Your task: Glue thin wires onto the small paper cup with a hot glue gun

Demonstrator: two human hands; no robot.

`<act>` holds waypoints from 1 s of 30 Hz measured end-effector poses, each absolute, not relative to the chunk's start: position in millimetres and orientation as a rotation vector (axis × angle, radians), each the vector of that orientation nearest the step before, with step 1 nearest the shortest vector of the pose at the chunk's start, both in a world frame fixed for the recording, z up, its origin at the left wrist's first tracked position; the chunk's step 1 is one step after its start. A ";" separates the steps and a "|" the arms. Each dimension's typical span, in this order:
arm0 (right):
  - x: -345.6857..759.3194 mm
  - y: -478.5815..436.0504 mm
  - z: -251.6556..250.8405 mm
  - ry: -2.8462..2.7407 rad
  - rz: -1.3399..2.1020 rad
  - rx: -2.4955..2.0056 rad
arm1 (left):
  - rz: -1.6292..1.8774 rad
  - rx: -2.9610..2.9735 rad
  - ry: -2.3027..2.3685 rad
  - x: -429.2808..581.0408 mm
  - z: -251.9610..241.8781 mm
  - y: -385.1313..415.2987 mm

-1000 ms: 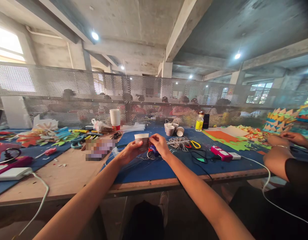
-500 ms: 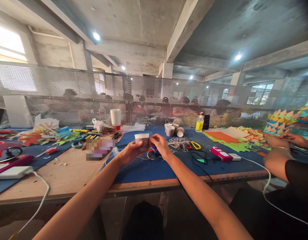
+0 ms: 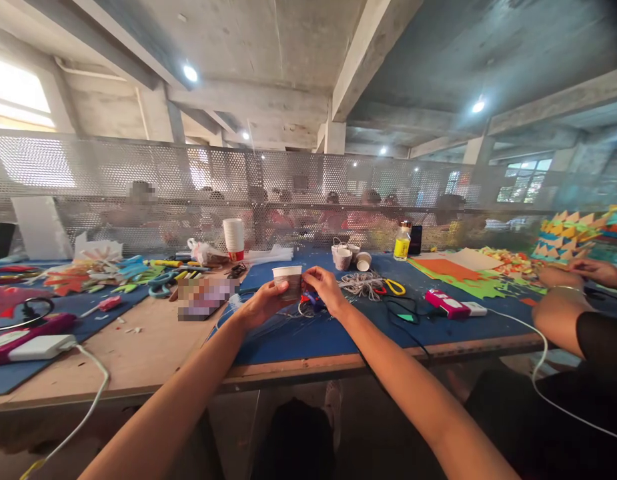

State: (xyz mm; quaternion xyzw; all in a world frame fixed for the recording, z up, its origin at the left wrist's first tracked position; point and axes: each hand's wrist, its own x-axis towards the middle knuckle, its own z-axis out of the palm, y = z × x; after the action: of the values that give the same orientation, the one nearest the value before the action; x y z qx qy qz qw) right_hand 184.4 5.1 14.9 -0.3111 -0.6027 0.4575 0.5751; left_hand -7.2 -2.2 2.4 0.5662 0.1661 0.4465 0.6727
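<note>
A paper cup (image 3: 288, 283) with a white rim and a grey-brown band round its wall is upright in my left hand (image 3: 265, 301), whose fingers and thumb close round its left side and lower part. My right hand (image 3: 324, 287) is pinched at the cup's right edge; what lies between the fingertips is too small to make out. Behind and below the right hand, a blue and red object (image 3: 313, 301) lies on the mat, mostly hidden. To the right sit a loose bundle of grey cord (image 3: 361, 285) and yellow-handled scissors (image 3: 394, 287).
Several small cups (image 3: 343, 257) stand farther back, one on its side. A stack of white cups (image 3: 233, 237), a yellow-labelled bottle (image 3: 401, 243) and a magenta power strip (image 3: 445, 304) are around the blue mat (image 3: 308, 343). Another person's arm (image 3: 558, 313) rests at right.
The view has shifted slightly, so most things sit a little farther right. Both hands keep their places at the cup, with the right fingers still pinched at its edge.
</note>
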 end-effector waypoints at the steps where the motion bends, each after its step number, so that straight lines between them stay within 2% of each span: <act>1: 184.4 5.2 14.9 -1.411 1.077 -0.729 | 1.006 1.273 0.370 -7.2 2.6 -2.4; 16: 185.7 8.1 12.3 -1.326 1.253 -0.688 | 1.001 1.261 0.368 -7.0 3.9 -3.6; 30: 185.7 8.7 13.7 -1.326 1.255 -0.716 | 0.971 1.309 0.370 -7.8 0.7 0.2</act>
State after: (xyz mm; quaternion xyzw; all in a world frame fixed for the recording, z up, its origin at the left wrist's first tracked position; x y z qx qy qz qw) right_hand 185.7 8.7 13.7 -0.3032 -0.5616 0.5318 0.5567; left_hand -7.8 0.2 0.7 0.5809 0.1644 0.4309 0.6707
